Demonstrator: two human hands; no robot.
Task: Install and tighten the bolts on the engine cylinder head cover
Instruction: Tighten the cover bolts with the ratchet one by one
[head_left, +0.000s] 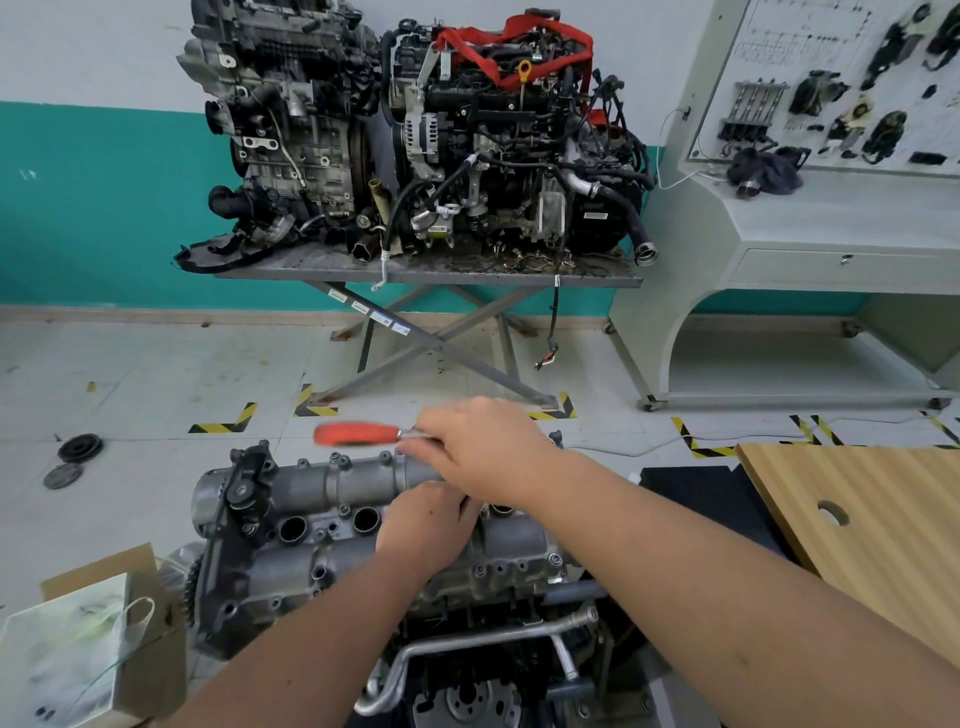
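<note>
A grey cylinder head cover (291, 561) tops the engine in front of me. Small bolts (555, 559) sit along its edges, and two open round wells show near its middle. My right hand (483, 449) grips the metal shank of a ratchet wrench whose red handle (356, 434) points left and is blurred. My left hand (423, 527) rests just below it on the cover's middle, fingers curled down over the spot under the wrench head. The wrench head and whatever the left fingers hold are hidden.
A cardboard box (150, 639) with a clear plastic bag stands at lower left. A wooden board (883, 530) with a hole lies at right. Two engines sit on a scissor table (431, 273) behind. A grey training bench (810, 234) stands at far right. Two round discs lie on the floor at left.
</note>
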